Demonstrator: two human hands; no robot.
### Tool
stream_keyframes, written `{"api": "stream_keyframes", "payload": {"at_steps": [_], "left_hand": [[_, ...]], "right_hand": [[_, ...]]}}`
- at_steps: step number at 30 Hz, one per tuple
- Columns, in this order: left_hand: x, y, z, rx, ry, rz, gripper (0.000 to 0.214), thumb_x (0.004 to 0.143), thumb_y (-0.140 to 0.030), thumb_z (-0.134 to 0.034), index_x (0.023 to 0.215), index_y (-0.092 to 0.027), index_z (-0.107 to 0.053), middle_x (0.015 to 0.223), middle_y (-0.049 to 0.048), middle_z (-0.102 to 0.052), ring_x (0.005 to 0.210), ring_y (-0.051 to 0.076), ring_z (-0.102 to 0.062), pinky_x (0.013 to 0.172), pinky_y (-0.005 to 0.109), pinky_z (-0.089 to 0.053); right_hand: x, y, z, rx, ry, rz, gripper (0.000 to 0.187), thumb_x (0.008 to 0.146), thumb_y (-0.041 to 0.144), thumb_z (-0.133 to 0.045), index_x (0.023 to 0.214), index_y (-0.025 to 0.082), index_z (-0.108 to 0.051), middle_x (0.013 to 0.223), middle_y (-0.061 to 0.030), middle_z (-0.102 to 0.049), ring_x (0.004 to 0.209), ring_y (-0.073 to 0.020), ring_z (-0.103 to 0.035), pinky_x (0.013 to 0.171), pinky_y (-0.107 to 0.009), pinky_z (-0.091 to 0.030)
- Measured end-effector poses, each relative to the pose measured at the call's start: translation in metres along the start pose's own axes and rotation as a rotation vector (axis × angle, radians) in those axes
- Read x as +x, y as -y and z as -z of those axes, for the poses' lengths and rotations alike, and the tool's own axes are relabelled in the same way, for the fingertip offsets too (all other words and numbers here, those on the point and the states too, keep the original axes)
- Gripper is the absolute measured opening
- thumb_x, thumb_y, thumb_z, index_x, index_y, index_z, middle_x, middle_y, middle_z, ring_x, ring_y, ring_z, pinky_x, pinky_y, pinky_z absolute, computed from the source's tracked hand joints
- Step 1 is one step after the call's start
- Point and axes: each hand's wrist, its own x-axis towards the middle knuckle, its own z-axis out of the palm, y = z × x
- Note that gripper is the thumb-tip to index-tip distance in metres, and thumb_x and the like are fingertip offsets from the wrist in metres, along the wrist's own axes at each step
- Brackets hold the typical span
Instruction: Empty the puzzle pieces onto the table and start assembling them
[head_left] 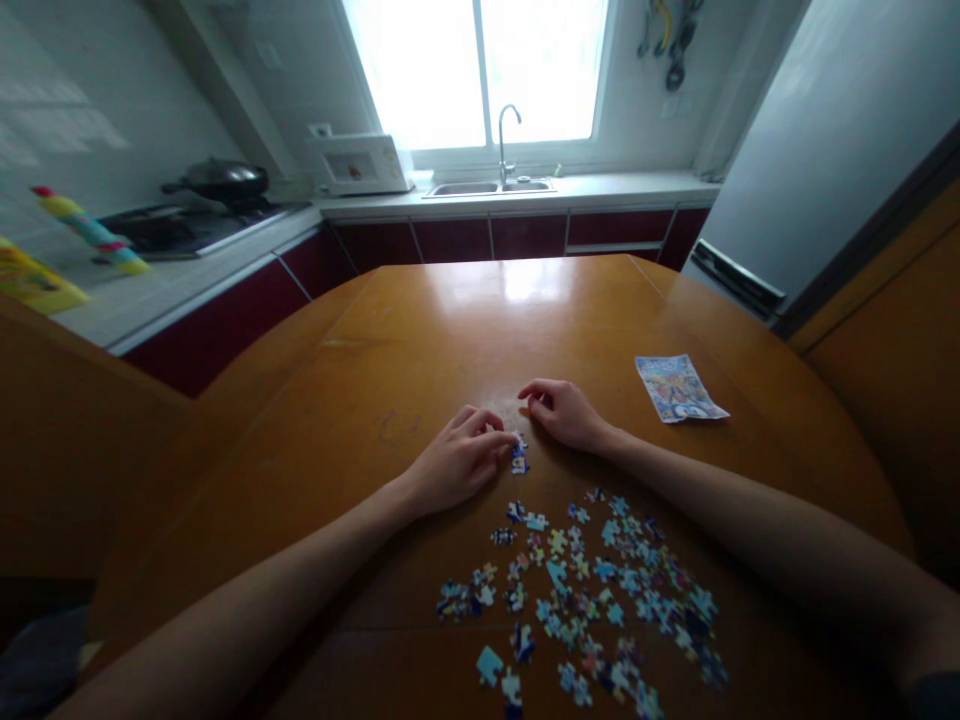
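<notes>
A small joined cluster of blue and white jigsaw puzzle pieces (pixel 519 457) lies on the table in front of me. My left hand (pixel 459 462) is closed at its upper left edge, with the fingertips pinched on it. To the upper right, my right hand (pixel 568 414) rests on the tabletop with bent fingers, thumb and index finger apart, and no piece visible in it. Many loose jigsaw pieces (pixel 556 575), mostly light blue with some yellow, white and dark ones, are scattered nearer to me, below both hands.
A creased printed picture sheet (pixel 681 388) lies on the wooden table (pixel 360 390), right of my right hand. Beyond the table are a counter with a sink (pixel 487 188), a white microwave (pixel 361 164) and a stove with a black pan (pixel 225 180). A fridge (pixel 840 150) stands at the right.
</notes>
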Motion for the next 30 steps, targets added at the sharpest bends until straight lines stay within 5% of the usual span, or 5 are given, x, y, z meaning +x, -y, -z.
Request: {"api": "stream_keyframes", "payload": {"at_steps": [8,30], "left_hand": [[0.002,-0.002,0.001,-0.009,-0.011,0.024,0.034,0.088,-0.009,-0.052,0.118,-0.021,-0.06,0.113,0.0077,-0.061,0.106,0.024,-0.049,0.096,0.042,-0.048],[-0.001,0.008,-0.005,0.035,-0.049,-0.025,0.039,0.089,-0.006,-0.052,0.118,-0.028,-0.067,0.115,0.0075,-0.057,0.108,0.024,-0.046,0.094,0.043,-0.049]], "right_hand": [[0.0,0.001,0.0,-0.001,-0.001,0.003,0.019,0.085,0.017,-0.059,0.098,0.019,-0.074,0.079,-0.0024,-0.071,0.067,-0.0129,-0.059,0.065,-0.025,-0.043],[0.003,0.0,0.0,0.009,-0.009,-0.012,0.021,0.085,0.018,-0.059,0.097,0.019,-0.075,0.078,-0.0027,-0.072,0.066,-0.0127,-0.059,0.064,-0.025,-0.043]]}}
